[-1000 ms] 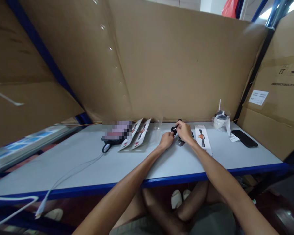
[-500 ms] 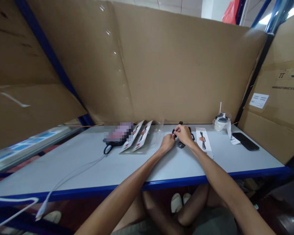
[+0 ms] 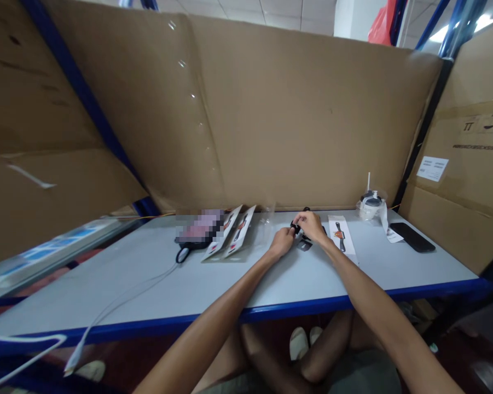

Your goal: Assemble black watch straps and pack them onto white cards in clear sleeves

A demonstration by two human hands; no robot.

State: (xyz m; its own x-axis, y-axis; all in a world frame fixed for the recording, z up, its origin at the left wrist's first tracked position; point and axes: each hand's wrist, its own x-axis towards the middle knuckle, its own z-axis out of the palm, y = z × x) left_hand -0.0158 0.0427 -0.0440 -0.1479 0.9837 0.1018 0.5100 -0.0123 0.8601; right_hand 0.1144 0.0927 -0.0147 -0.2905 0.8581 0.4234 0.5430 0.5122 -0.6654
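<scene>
Close together over the tabletop, my two hands work on a small black tool (image 3: 294, 228) that looks like a spokeshave, mostly covered by fingers. My left hand (image 3: 282, 242) is closed on its near left end. With bent fingers and thumb, my right hand (image 3: 310, 224) pinches at the same tool from above. Beneath the right wrist lies a small dark flat piece (image 3: 305, 245). Other black parts (image 3: 322, 231) show partly behind that hand. A printed box (image 3: 340, 234) picturing a black two-handled tool lies just right of my right hand.
Two printed cards (image 3: 241, 231) in clear packaging lie left of my hands. Beside them is a dark device (image 3: 199, 232) with a loop and pale cable. A lidded cup (image 3: 371, 207) with a straw and a black phone (image 3: 412, 237) are at right. Cardboard (image 3: 312, 120) walls the back.
My right hand's fingers have shifted slightly over the black tool, and both hands stay together. The view has tilted a little.
</scene>
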